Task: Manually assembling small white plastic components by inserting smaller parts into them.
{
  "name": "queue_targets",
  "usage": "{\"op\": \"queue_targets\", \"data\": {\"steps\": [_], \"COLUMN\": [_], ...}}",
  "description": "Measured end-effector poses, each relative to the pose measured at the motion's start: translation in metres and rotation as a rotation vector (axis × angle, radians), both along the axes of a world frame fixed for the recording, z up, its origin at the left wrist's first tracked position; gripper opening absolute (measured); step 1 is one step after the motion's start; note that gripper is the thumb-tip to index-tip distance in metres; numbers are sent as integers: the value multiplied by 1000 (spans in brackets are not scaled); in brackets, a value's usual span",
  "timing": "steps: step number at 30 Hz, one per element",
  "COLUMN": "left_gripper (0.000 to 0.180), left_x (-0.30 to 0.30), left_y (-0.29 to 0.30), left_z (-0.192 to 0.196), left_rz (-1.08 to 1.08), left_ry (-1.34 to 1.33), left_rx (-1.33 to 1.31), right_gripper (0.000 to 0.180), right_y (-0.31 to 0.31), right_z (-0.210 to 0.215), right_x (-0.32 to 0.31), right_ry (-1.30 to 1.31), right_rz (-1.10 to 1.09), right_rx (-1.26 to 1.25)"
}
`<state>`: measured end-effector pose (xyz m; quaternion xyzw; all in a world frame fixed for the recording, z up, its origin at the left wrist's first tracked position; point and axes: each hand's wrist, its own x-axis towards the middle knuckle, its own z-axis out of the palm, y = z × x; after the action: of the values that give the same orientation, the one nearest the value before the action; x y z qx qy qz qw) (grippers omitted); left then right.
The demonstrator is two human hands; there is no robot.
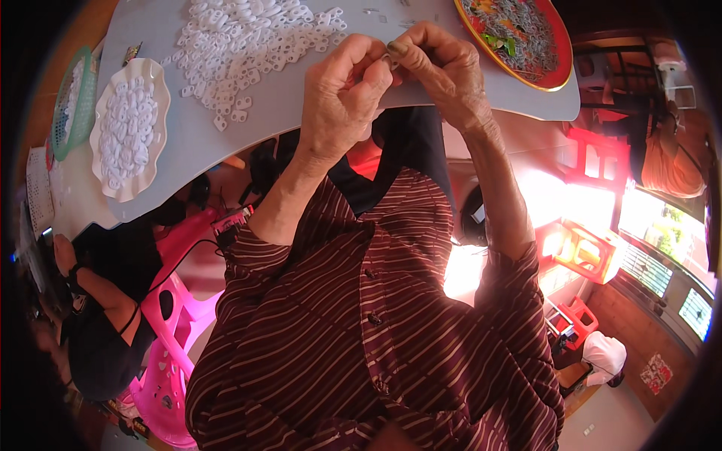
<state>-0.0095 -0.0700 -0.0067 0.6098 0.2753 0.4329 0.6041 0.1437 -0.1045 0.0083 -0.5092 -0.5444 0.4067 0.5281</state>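
We have a single fisheye view from the head, looking steeply down our own striped shirt [361,331] toward the grey table [226,128], close to the raised hands. The dark, bent rim probably hides the room's outer parts.

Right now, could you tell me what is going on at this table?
A person in a maroon striped shirt holds both hands together above the grey table. The left hand and right hand pinch something tiny between their fingertips, too small to identify. A heap of small white plastic rings lies beyond the hands, a scalloped white dish holds more, and a red-rimmed round tray sits to the right.
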Motion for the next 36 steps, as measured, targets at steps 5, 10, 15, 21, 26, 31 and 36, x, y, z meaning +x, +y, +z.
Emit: {"op": "queue_targets", "data": {"steps": [5, 10, 15, 21, 26, 31, 36], "left_gripper": [7, 6, 5, 4, 4, 5, 8], "left_x": [0, -2, 1, 3, -1, 1, -3], "left_y": [1, 1, -2, 1, 1, -1, 0], "left_z": [-1, -3, 5, 4, 1, 6, 0], "left_rz": [0, -16, 75, 84, 54, 52, 33], "left_ry": [-34, -43, -21, 16, 11, -4, -41], "left_rx": [-24, -40, 77, 97, 66, 79, 67], "right_gripper": [19, 18, 16, 17, 16, 13, 12], "right_y": [-2, 0, -3, 0, -3, -5, -5], "right_z": [5, -3, 0, -2, 2, 2, 3], "right_x": [0, -1, -16, -7, -13, -14, -17], "right_ry": [98, 33, -47, -25, 51, 13, 47], "right_rz": [34, -11, -180, -162, -133, -168, -150], "right_rx": [-31, 2, 23, -5, 25, 14, -35]}}
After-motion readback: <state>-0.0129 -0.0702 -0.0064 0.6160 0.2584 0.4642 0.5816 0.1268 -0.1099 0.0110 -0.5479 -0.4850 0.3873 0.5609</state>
